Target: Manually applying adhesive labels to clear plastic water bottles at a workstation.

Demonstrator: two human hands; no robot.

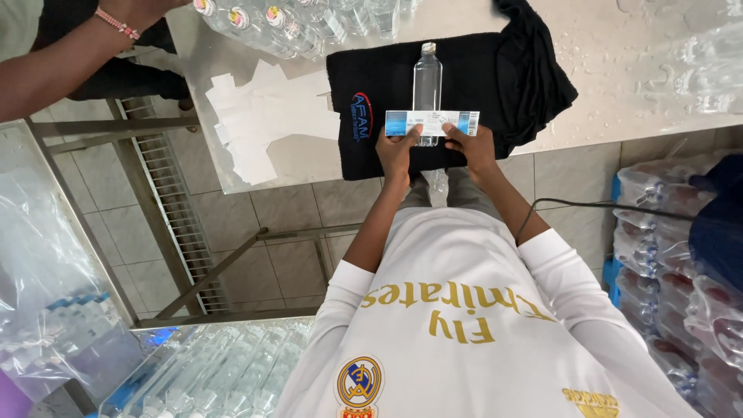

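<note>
A clear plastic bottle [426, 85] lies on a black cloth [472, 85] spread on the steel table [604, 70], its cap pointing away from me. A white and blue paper label [432, 122] is stretched across the bottle's lower part. My left hand [397, 152] pinches the label's left end, and my right hand [474, 147] pinches its right end. Both hands rest at the near edge of the cloth.
A stack of white label backing sheets [263, 116] lies left of the cloth. Capped bottles [286, 23] crowd the far table edge. Another person's arm [70, 58] reaches in at top left. Shrink-wrapped bottle packs [665, 294] stand right, more bottles [217, 371] bottom left.
</note>
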